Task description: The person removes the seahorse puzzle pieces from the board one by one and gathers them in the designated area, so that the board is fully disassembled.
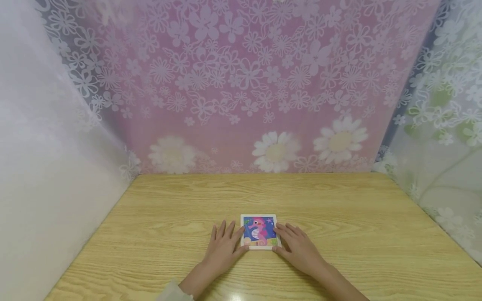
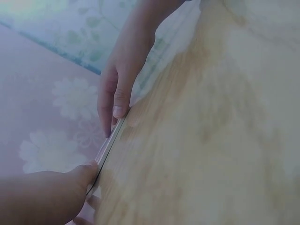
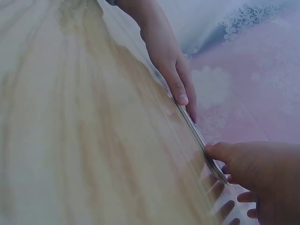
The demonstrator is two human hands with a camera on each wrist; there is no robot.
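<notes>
A small square seahorse picture board (image 1: pixel 257 231) with a white border lies flat on the wooden table (image 1: pixel 180 200). My left hand (image 1: pixel 222 246) touches its left side, with the index fingertip on that edge and the thumb at the near left corner. On the opposite side my right hand (image 1: pixel 301 248) mirrors this, thumb at the near right corner. The other fingers of both hands lie spread and fairly straight. From the left wrist, the board (image 2: pixel 108 145) shows only as a thin edge between the hands; the right wrist view shows the board's edge (image 3: pixel 192 126) likewise.
A pink floral curtain (image 1: pixel 233 83) hangs behind the table's far edge. Pale sheeting (image 1: pixel 56 167) borders the left side, and a flowered translucent sheet (image 1: pixel 448 146) borders the right. Wood-grain tabletop extends around the board and hands.
</notes>
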